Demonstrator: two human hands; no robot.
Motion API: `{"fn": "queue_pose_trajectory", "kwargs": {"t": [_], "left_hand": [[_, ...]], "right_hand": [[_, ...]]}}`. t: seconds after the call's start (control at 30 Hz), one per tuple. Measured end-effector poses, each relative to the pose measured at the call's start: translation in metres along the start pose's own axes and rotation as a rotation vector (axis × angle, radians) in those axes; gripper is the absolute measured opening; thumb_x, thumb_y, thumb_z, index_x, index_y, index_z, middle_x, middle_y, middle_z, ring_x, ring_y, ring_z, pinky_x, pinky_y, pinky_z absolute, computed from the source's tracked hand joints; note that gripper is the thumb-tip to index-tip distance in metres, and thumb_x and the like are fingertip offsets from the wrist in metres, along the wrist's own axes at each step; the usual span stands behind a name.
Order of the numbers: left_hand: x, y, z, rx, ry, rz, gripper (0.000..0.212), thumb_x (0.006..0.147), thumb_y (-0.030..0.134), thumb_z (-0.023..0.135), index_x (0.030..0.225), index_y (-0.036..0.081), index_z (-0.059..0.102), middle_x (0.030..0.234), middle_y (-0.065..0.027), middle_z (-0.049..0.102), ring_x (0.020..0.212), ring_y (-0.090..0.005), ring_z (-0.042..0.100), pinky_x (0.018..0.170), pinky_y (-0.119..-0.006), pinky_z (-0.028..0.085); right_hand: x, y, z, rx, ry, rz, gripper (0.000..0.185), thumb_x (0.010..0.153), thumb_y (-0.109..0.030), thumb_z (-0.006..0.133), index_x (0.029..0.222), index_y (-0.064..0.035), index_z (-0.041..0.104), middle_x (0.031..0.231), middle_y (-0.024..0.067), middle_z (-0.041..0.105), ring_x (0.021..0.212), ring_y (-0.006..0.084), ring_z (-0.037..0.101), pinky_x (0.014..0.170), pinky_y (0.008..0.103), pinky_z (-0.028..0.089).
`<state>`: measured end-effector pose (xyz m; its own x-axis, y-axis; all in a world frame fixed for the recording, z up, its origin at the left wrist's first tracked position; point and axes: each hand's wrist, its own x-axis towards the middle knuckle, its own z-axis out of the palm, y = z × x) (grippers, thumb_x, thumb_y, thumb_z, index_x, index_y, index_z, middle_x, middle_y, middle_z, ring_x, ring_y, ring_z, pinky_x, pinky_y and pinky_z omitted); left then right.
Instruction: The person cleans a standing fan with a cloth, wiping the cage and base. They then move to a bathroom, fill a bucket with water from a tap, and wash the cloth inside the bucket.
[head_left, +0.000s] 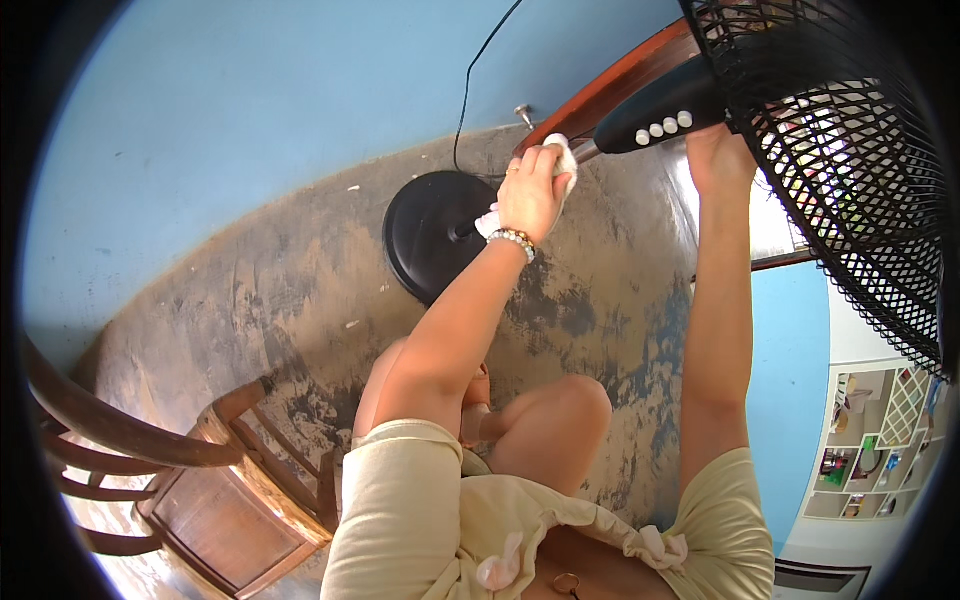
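Observation:
A black standing fan leans across the view, its round base (435, 236) on the floor and its mesh guard (855, 187) at the upper right. My left hand (529, 191), with a bead bracelet and a ring, is closed around a white cloth (568, 169) wrapped on the fan's pole (589, 151). Four white buttons line the black control housing (637, 120) just above. Against the underside of that housing, close to the guard, rests my right hand (720, 157); its fingers are hidden behind the fan.
A wooden chair (232, 510) stands at the lower left. Behind the base, a black cable (469, 82) hangs along the blue wall (262, 97). A door stop (524, 114) sits near a reddish wooden door edge (600, 75). White shelves (862, 450) with items are at the far right.

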<state>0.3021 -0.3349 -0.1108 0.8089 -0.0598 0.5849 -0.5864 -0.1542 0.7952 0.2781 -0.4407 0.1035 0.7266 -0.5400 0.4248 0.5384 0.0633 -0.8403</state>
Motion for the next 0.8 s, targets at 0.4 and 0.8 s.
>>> {"fn": "queue_pose_trajectory", "kwargs": {"t": [0.4,0.8], "left_hand": [[-0.019,-0.068,-0.01,-0.161,-0.136,-0.764,0.025,0.079,0.018,0.066,0.101,0.006,0.06,0.096,-0.018,0.066,0.08,-0.0295,0.065,0.072,-0.035,0.052],[-0.049,0.004,-0.048,-0.282,-0.25,-0.748,0.048,0.086,0.02,0.057,0.129,0.012,0.036,0.118,-0.0144,0.051,0.109,-0.0269,0.047,0.088,-0.043,0.04]], "right_hand": [[0.002,0.0,-0.004,-0.011,-0.184,0.015,0.048,0.097,-0.038,0.042,0.134,-0.0078,0.042,0.138,0.0072,0.044,0.124,0.024,0.042,0.105,0.0406,0.034],[-0.184,0.151,-0.075,-0.213,-0.232,0.636,0.04,0.088,-0.003,0.058,0.127,0.0004,0.05,0.114,0.0077,0.06,0.1,0.0134,0.059,0.084,0.0268,0.047]]}}
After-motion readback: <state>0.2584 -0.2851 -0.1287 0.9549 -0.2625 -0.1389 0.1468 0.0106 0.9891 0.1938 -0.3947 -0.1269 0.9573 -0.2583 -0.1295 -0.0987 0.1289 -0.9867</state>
